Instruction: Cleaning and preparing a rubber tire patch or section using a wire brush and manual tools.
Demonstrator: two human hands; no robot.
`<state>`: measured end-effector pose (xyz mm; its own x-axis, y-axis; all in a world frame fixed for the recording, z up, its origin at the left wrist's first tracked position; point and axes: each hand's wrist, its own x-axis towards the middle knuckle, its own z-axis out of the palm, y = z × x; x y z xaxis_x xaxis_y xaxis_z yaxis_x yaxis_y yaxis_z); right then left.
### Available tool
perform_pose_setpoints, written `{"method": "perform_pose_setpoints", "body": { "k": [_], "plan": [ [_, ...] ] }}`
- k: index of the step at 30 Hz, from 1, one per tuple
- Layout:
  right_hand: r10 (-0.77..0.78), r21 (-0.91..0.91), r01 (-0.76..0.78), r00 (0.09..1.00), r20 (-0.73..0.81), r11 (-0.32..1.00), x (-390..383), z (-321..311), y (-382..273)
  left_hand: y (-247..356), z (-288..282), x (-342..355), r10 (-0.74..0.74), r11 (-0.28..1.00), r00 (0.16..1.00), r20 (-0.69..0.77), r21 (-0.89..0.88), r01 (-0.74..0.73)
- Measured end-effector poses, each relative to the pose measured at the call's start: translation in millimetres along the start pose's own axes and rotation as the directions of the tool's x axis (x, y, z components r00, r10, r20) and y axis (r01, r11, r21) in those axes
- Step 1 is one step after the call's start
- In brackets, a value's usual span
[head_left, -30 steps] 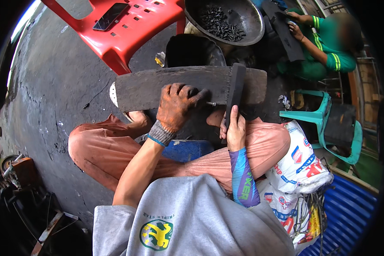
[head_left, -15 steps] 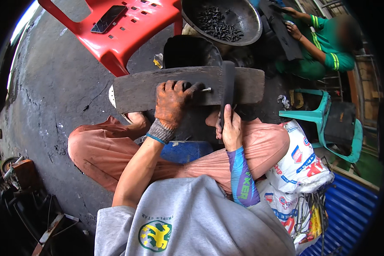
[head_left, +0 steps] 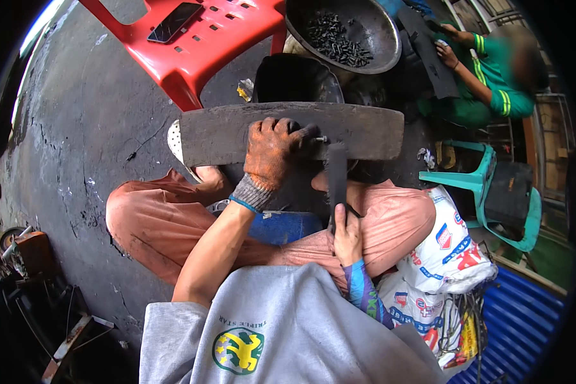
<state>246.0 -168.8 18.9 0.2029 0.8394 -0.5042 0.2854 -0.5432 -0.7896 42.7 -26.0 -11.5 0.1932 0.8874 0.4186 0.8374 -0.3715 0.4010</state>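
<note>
My left hand [head_left: 272, 153], in an orange-stained glove, is closed over a dark curved-ended board [head_left: 365, 128], gripping a small metal bolt [head_left: 322, 139] that sticks out beside the thumb. My bare right hand [head_left: 347, 233] is closed around a long dark flat strip [head_left: 336, 173], held upright in the picture below the bolt, its upper end by the board's lower edge. My crossed legs are beneath both hands, with a blue plastic object [head_left: 281, 224] between them.
A red chair [head_left: 147, 57] with a phone, a metal basin [head_left: 384, 51] of black pieces and a black container [head_left: 294, 80] lie ahead. A co-worker [head_left: 505, 77] in green holds dark material. Turquoise chair [head_left: 448, 179], white sacks [head_left: 448, 269] at right; machinery [head_left: 38, 256] at left.
The dark strip in my right hand has moved down from across the board to its lower edge. My left hand has shifted slightly upward on the board.
</note>
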Motion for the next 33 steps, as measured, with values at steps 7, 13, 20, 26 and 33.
{"method": "perform_pose_setpoints", "body": {
  "k": [7, 13, 20, 26, 33],
  "plan": [
    [-0.241, 0.239, 0.240, 0.970, -0.028, 0.941, 42, 20, -94, 7, -4, -6, 0.004, 1.000, 1.000, -0.012, -0.026, -0.004],
    [-0.118, 0.117, 0.124, 0.991, -0.058, 0.985, 12, 13, -3, -1, 19, -14, 0.028, 0.997, 0.999, -0.035, 0.067, -0.026],
    [-0.117, 0.260, 0.101, 0.992, 0.045, 0.960, 35, 6, -67, 6, -7, -9, 0.002, 0.999, 1.000, 0.026, -0.035, -0.001],
    [0.019, 0.264, -0.049, 0.993, 0.115, 0.963, 2, 34, -19, -4, 13, -7, -0.005, 0.999, 1.000, 0.018, 0.047, 0.004],
    [-0.052, 0.223, 0.047, 0.999, 0.016, 0.974, 7, 19, -57, -6, 1, -17, 0.015, 1.000, 0.999, 0.037, 0.012, -0.016]
  ]
}}
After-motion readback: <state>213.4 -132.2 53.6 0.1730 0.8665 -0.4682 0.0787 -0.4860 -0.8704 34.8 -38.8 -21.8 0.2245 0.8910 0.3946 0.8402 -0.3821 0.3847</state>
